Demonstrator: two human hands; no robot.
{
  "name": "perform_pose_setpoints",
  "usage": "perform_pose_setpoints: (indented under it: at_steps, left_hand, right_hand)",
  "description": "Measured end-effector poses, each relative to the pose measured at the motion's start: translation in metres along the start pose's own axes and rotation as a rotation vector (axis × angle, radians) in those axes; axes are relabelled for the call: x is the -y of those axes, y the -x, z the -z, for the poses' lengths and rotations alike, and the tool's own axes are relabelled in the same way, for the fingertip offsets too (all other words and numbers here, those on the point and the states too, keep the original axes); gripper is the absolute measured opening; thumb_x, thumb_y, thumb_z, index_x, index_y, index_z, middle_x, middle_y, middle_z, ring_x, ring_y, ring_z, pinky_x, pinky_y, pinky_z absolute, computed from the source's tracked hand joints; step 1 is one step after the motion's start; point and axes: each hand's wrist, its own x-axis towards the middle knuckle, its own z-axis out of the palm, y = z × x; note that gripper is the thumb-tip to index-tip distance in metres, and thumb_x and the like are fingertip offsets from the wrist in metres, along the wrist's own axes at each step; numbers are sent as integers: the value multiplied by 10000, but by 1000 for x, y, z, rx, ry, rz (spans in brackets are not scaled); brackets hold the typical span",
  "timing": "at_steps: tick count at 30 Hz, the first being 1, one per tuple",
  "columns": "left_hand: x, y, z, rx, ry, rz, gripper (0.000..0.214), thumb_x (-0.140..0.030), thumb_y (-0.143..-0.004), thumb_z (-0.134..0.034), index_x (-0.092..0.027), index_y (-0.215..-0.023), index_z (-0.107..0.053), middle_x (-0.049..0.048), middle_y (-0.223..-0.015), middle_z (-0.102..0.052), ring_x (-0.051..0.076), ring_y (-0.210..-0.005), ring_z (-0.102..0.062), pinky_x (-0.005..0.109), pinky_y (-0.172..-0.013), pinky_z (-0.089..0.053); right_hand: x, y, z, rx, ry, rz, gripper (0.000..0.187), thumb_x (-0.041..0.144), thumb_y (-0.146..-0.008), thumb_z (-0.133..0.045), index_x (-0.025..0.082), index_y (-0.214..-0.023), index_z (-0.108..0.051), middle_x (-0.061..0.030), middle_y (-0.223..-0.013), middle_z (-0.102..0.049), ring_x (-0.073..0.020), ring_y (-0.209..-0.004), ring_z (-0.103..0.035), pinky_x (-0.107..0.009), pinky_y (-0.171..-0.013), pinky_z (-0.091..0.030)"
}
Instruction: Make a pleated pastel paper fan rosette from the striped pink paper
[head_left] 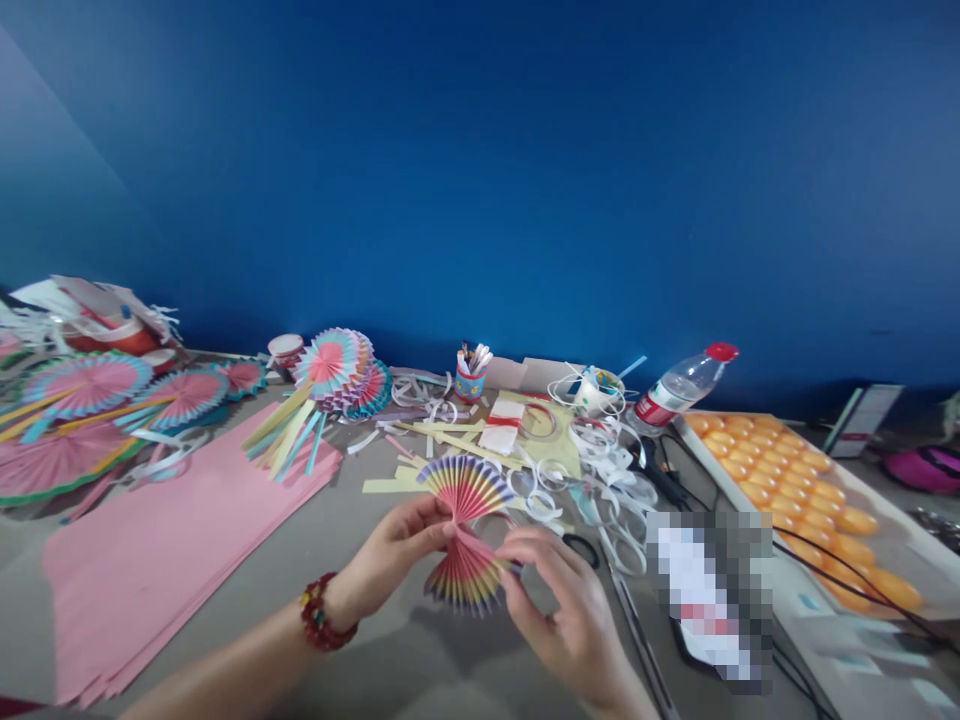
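Observation:
Above the table's front part I hold a pleated paper fan point(466, 492), pink with purple and yellow edges, spread at top and bottom and narrow at its middle. My left hand point(401, 550), with a beaded bracelet at the wrist, pinches it at the narrow middle between thumb and fingers. From the other side, my right hand point(559, 595) has its fingertips closed on a pink edge of the same fan. Scissors point(634, 630) lie beside my right hand, partly hidden by it. Yellow paper strips point(390, 485) lie just behind the fan.
Stacked pink paper point(187, 540) and finished pleated fans point(90, 390) are at left. Curled white strips point(611, 480), a pen cup point(471, 380) and a plastic bottle point(682, 390) stand or lie toward the blue wall. At right are a blurred-out phone point(705, 600), cables and a tray of orange balloon-like objects point(787, 490).

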Motion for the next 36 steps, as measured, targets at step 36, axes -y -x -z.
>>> perform_pose_setpoints:
  at_steps: [36]
  left_hand:
    - [-9,-1,-5,2,-81,-80,290,-412,-815,-714,-139,-879,-638,20,-798,-649,126,-732,-561,228,-695,-436]
  right_hand:
    - [11,-20,29,228,140,-180,122,207,-900,-514,250,-996,-577,-8,-876,-691,-158,-763,-663,-229,-670,-498]
